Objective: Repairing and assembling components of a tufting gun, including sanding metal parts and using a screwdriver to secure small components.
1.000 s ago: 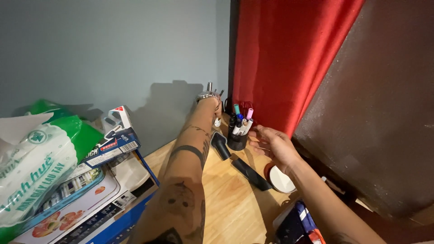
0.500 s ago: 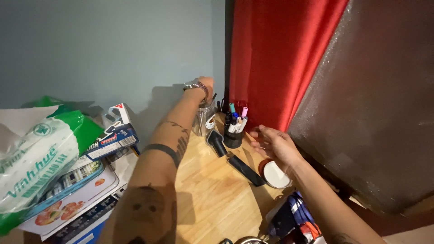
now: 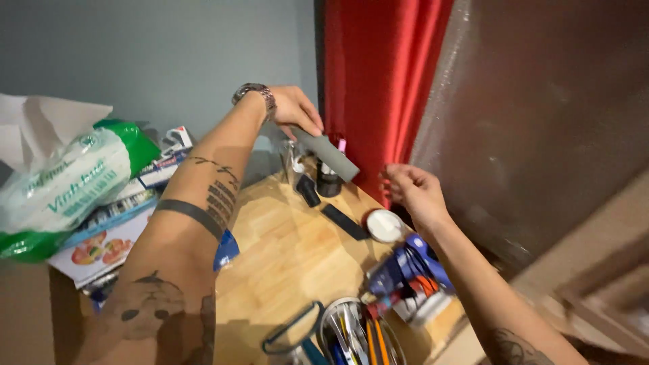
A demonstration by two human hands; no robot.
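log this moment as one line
left hand: holds grey bar | right hand: open, empty | below: pen cup, wooden table

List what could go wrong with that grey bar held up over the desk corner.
The left hand pinches only the top end of the grey bar, so it might slip and drop onto the dark pen cup below. The bar's lower end hangs near the red curtain and could snag it. The right hand hovers open beside the white round lid and may knock it.

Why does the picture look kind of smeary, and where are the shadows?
In the head view, the lower right edge blurs and the wooden table tilts; the left hand holding a grey bar is fairly sharp; the left arm shadows the wood beneath it.
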